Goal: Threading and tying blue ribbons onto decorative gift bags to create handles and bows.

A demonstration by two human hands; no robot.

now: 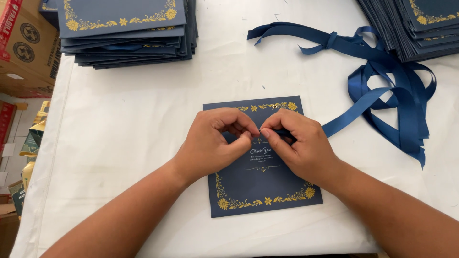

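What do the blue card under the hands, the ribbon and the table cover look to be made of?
Card: apparently stiff matte paperboard; it lies flat with crisp edges and gold floral print.
Ribbon: likely satin fabric; soft sheen, loose loops and folds.
Table cover: seemingly white cloth or thin sheeting; faint wrinkles show, but the weave is unclear.

Illumination was bright, even and diffuse; the white cloth-covered table (119,134) approached overexposure; shadows beneath the left hand (213,143) and right hand (299,143) were soft and faint; focus was sharp centrally; edges showed slight wide-angle distortion.
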